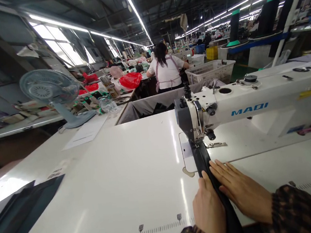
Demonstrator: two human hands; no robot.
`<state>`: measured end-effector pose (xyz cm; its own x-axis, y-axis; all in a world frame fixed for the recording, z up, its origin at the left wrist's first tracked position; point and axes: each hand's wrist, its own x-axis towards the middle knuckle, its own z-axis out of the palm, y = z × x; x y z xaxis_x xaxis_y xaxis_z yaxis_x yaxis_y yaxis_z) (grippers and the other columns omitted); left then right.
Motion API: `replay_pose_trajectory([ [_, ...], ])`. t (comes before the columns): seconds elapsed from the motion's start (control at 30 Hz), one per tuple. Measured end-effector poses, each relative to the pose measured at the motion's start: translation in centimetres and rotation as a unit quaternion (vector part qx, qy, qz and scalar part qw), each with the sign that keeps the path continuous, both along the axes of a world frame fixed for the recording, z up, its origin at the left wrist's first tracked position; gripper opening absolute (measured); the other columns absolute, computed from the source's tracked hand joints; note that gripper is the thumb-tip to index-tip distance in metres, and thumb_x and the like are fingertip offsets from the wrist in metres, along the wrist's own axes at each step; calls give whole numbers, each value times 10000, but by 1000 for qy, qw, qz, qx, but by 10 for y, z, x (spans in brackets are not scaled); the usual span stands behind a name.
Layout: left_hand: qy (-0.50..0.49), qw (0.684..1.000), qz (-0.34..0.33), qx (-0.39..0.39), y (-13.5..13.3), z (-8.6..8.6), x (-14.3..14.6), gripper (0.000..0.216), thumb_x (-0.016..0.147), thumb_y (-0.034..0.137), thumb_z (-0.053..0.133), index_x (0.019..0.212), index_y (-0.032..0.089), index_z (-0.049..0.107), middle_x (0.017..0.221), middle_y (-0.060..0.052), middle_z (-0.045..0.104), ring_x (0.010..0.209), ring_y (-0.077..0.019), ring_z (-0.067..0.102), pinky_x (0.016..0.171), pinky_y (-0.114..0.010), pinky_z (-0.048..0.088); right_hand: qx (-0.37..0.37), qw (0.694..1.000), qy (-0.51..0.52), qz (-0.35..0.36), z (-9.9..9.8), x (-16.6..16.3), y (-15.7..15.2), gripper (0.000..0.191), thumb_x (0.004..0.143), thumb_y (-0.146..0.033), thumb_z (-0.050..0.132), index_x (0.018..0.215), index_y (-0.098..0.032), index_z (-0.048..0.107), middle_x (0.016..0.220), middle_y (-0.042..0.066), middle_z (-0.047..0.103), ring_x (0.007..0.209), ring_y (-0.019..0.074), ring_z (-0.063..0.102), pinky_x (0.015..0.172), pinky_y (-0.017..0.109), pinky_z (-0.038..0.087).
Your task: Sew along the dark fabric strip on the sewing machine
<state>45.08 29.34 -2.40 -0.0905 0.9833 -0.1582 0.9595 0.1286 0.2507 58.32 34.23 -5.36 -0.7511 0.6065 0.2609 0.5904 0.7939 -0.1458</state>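
Writing: I read "MAQI" in blue on the arm of the white sewing machine (255, 101).
Strip: a dark fabric strip (205, 163), narrow and smooth, runs from under the machine's presser foot back to the near edge of the desk (123, 180).
Left hand (208, 209): I see it curled against the strip's left edge, thumb on top of the cloth.
Right hand (240, 187): fingers spread flat, pressing beside the strip's right edge.
Containers: a white lattice plastic basket (209, 71) stands behind the machine; I cannot tell its contents.
Desk: glossy white, with a printed ruler scale (146, 229) along the front.
Others: a person (165, 70) sits facing away; a pale blue fan (50, 89) stands at left.
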Motion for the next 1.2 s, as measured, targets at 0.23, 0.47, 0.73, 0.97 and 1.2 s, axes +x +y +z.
replay_pose_trajectory([
  [0.23, 25, 1000, -11, -11, 1, 1, -2, 568, 761, 39, 316, 1321, 94, 240, 1121, -132, 502, 820, -220, 600, 679, -298, 479, -58, 995, 30, 77, 15, 1, 5, 495, 868, -197, 370, 1338, -184, 214, 1371, 35, 228, 1257, 218, 161, 1017, 406, 300],
  [0.47, 51, 996, -70, -5, 10, 20, -14, 420, 828, 170, 312, 1240, 145, 388, 932, -85, 583, 699, -210, 603, 549, -298, 459, -106, 988, 76, 77, 10, 5, 5, 411, 892, -234, 356, 1294, -152, 323, 1328, 35, 327, 1239, 161, 228, 1030, 322, 293],
  [0.73, -22, 959, -247, 135, 34, 29, -57, 236, 855, 252, 397, 958, 235, 608, 1228, -52, 453, 1188, -239, 340, 963, -402, 349, -3, 997, 54, -59, -17, -6, 17, 464, 903, -273, 300, 1328, -98, 231, 1355, 122, 245, 1246, 243, 198, 1001, 477, 289],
  [0.97, -15, 959, -243, 147, 32, -11, -56, 432, 878, 163, 288, 1304, 101, 252, 1389, -149, 225, 1279, -212, 167, 1032, -406, 279, -23, 998, 53, 1, -4, -3, 17, 445, 901, -216, 288, 1332, -125, 223, 1366, 92, 226, 1245, 210, 205, 1003, 413, 321],
  [1.2, 19, 971, -190, 143, 38, -16, -36, 485, 808, 36, 245, 1293, 21, 224, 1375, -203, 223, 1281, -224, 84, 1031, -413, 272, -34, 997, 68, 12, -6, -11, 23, 456, 878, -174, 296, 1326, -116, 238, 1359, 92, 246, 1238, 196, 228, 1006, 398, 318],
])
